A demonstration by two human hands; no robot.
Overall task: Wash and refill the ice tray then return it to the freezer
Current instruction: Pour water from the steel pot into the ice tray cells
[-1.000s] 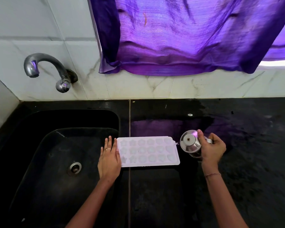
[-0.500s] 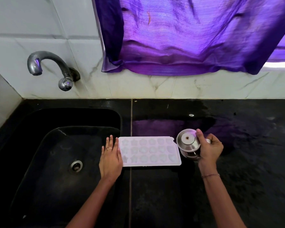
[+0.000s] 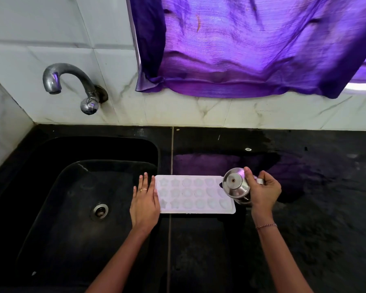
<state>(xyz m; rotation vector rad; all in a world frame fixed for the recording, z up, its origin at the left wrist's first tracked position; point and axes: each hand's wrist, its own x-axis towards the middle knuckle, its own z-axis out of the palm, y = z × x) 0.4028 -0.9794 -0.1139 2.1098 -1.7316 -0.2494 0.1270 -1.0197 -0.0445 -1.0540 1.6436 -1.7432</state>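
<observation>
A white ice tray with star, flower and heart moulds lies flat on the black counter, just right of the sink. My left hand lies flat with straight fingers against the tray's left end. My right hand grips a small lidded steel jug by its handle, thumb on the lid. The jug is tilted left, its spout over the tray's right end. I cannot make out a water stream.
A black sink with a metal drain sits at the left under a wall tap. A purple curtain hangs over the tiled wall behind. The counter right of the jug looks wet.
The jug has shifted slightly left over the tray's right end. My left hand has stayed at the tray's left end.
</observation>
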